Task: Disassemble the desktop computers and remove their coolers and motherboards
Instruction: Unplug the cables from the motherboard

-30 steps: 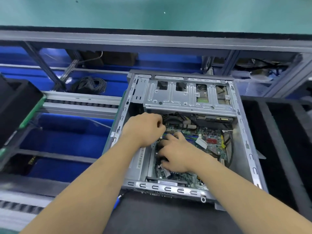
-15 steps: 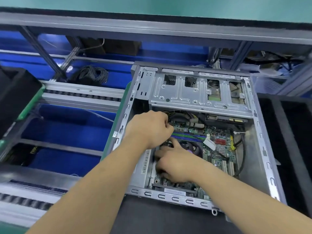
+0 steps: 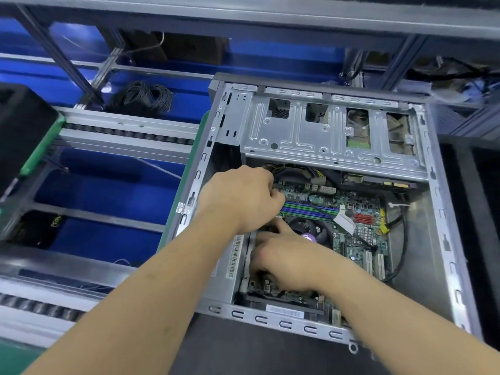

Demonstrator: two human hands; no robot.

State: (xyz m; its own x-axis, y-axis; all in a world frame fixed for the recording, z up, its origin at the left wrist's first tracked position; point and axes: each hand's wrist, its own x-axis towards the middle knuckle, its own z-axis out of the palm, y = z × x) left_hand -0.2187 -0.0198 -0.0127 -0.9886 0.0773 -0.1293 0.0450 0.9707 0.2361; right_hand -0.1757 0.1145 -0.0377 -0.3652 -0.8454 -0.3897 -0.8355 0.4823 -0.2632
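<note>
Motherboard (image 3: 359,239) and cooler (image 3: 311,228) are seated inside the case (image 3: 446,239). Something unseen is pinched by the left hand (image 3: 240,198) near the left wall; the right hand (image 3: 286,261) is curled beside the cooler, its hold hidden. Connectors should be pulled straight.

case: silver-grey sheet-metal computer case (image 3: 297,136), stamped ribs and slots
motherboard: green circuit board (image 3: 359,247) with red block, white slots
memory: green and blue striped sticks (image 3: 311,209)
fan label: purple sticker (image 3: 309,237)
bins: deep blue plastic bins (image 3: 108,190), left of frame
cable coil: black bundle (image 3: 143,97), upper left
</note>
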